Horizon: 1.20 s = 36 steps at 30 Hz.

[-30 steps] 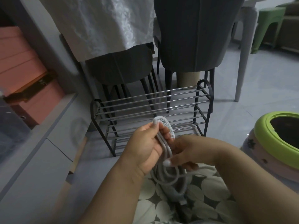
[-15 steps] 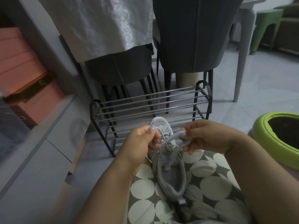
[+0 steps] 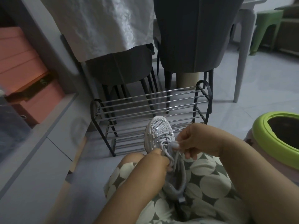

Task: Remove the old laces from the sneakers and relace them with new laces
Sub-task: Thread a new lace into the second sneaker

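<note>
One grey sneaker (image 3: 159,135) lies on the person's lap, toe toward one shoe rack (image 3: 150,110). The right hand (image 3: 196,141) pinches its lace (image 3: 174,145); the left hand (image 3: 156,160) curls its fingers round the sneaker's side.

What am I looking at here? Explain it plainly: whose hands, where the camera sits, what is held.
There is no machine: a person wears a camera on the head, looking down at their own two hands. A grey sneaker lies on the lap, toe pointing away. The right hand pinches the lace near the knot, and the left hand grips the shoe's side by the laces. Beyond stands a wire shoe rack on the floor, with chairs behind it.
</note>
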Each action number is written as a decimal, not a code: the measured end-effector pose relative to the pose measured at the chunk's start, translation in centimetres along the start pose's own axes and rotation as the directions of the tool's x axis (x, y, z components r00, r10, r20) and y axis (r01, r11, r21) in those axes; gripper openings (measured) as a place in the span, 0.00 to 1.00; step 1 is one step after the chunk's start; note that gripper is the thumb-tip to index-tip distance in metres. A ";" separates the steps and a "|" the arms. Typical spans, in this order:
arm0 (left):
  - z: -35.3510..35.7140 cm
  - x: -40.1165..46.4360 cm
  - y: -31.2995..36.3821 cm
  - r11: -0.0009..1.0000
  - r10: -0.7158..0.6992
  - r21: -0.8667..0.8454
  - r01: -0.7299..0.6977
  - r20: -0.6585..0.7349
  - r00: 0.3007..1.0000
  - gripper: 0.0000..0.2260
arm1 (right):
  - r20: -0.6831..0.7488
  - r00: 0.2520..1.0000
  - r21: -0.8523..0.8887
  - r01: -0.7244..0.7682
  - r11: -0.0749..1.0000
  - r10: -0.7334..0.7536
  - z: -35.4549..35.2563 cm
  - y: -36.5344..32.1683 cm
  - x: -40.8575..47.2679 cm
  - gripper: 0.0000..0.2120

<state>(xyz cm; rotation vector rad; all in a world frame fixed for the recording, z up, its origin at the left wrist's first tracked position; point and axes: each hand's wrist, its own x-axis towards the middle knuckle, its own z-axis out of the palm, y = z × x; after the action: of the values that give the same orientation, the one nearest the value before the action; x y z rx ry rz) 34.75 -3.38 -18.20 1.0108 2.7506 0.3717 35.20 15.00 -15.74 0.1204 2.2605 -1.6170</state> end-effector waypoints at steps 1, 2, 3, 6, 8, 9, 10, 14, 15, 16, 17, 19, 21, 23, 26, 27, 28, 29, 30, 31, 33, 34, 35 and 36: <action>0.0 -0.1 0.3 1.000 -0.013 0.014 0.012 0.002 1.000 0.08 | -0.002 1.000 -0.023 0.004 1.000 -0.004 0.2 0.0 0.1 0.05; 0.1 -0.1 0.4 1.000 -0.021 0.022 0.020 0.007 1.000 0.09 | -0.009 1.000 -0.067 0.008 0.998 -0.008 0.4 0.1 0.2 0.04; -0.2 -0.3 0.5 0.999 -0.024 0.041 0.023 0.015 1.000 0.09 | -0.021 1.000 -0.132 0.012 0.991 -0.015 0.5 0.2 0.3 0.04; -0.9 -0.7 -0.2 0.996 -0.054 -0.065 0.059 0.066 0.996 0.07 | -0.042 0.997 -0.336 0.040 0.941 -0.057 0.6 0.3 0.5 0.08; -1.3 -0.8 -1.1 0.948 -0.110 -0.287 0.139 0.116 0.987 0.04 | -0.040 0.995 -0.444 0.068 0.894 -0.095 0.7 0.4 0.7 0.08; -1.2 -0.7 -1.6 0.921 -0.122 -0.356 0.160 0.125 0.985 0.04 | -0.036 0.991 -0.511 0.091 0.855 -0.127 0.9 0.5 0.9 0.07; -1.0 -0.6 -2.0 0.898 -0.145 -0.400 0.183 0.124 0.982 0.05 | -0.025 0.985 -0.585 0.123 0.801 -0.170 1.0 0.6 1.1 0.05; -0.4 0.0 -1.8 0.838 -0.241 -0.499 0.222 0.027 0.970 0.04 | 0.077 0.961 -0.772 0.227 0.593 -0.267 1.8 0.8 1.4 0.03; -0.1 0.1 -1.6 0.857 -0.250 -0.466 0.220 -0.001 0.968 0.04 | 0.087 0.959 -0.792 0.231 0.566 -0.269 2.0 0.9 1.5 0.04; 0.2 0.1 -1.4 0.901 -0.252 -0.375 0.220 -0.038 0.967 0.04 | 0.089 0.958 -0.803 0.232 0.550 -0.273 2.1 1.0 1.5 0.04; 0.3 0.1 -1.1 0.939 -0.247 -0.268 0.218 -0.083 0.965 0.05 | 0.088 0.955 -0.806 0.236 0.543 -0.284 2.1 1.2 1.7 0.04; 0.6 0.1 -0.8 0.966 -0.235 -0.155 0.208 -0.185 0.954 0.07 | 0.093 0.949 -0.804 0.251 0.539 -0.302 1.9 1.8 2.1 0.08; 1.0 0.3 -0.6 0.963 -0.248 -0.163 0.214 -0.234 0.940 0.07 | 0.093 0.947 -0.783 0.261 0.564 -0.308 1.7 2.2 2.3 0.15; 1.4 0.5 -0.6 0.957 -0.271 -0.174 0.231 -0.258 0.927 0.08 | 0.064 0.945 -0.746 0.259 0.614 -0.322 1.6 2.2 2.3 0.20; 1.8 0.7 -0.7 0.941 -0.321 -0.203 0.270 -0.291 0.901 0.12 | 0.025 0.952 -0.690 0.238 0.684 -0.306 1.2 2.1 2.1 0.21; 1.9 0.8 -0.9 0.932 -0.341 -0.229 0.280 -0.298 0.892 0.13 | 0.020 0.956 -0.678 0.227 0.699 -0.291 1.0 2.1 2.1 0.21; 1.9 0.9 -1.0 0.923 -0.360 -0.252 0.291 -0.297 0.885 0.14 | 0.019 0.961 -0.671 0.216 0.709 -0.276 0.9 2.0 2.0 0.20; 2.0 1.0 -1.2 0.915 -0.375 -0.268 0.301 -0.291 0.880 0.15 | 0.018 0.965 -0.666 0.206 0.717 -0.261 0.9 2.0 2.0 0.20; 2.1 1.2 -1.3 0.910 -0.384 -0.276 0.310 -0.279 0.880 0.16 | 0.016 0.968 -0.664 0.198 0.721 -0.251 0.9 2.0 2.0 0.19; 2.1 1.3 -1.3 0.909 -0.386 -0.272 0.315 -0.263 0.884 0.16 | 0.013 0.970 -0.666 0.190 0.722 -0.244 0.9 2.0 2.1 0.19; 2.2 1.5 -1.3 0.916 -0.379 -0.239 0.324 -0.240 0.894 0.17 | 0.001 0.971 -0.670 0.178 0.721 -0.239 1.0 2.1 2.2 0.18; 2.2 1.6 -1.3 0.916 -0.380 -0.229 0.329 -0.236 0.894 0.18 | -0.008 0.972 -0.671 0.170 0.722 -0.236 1.0 2.1 2.2 0.18; 2.2 1.7 -1.3 0.917 -0.381 -0.222 0.332 -0.234 0.895 0.18 | -0.019 0.974 -0.670 0.156 0.726 -0.227 1.0 2.1 2.2 0.17; 2.2 1.8 -1.4 0.918 -0.379 -0.214 0.333 -0.231 0.896 0.18 | -0.031 0.976 -0.665 0.142 0.733 -0.217 1.0 2.0 2.1 0.17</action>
<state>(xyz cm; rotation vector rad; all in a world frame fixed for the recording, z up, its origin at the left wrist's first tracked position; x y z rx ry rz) 33.14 -2.84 -20.83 0.4204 2.9952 0.7113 34.01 14.50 -18.55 -0.2093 2.8599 -0.7909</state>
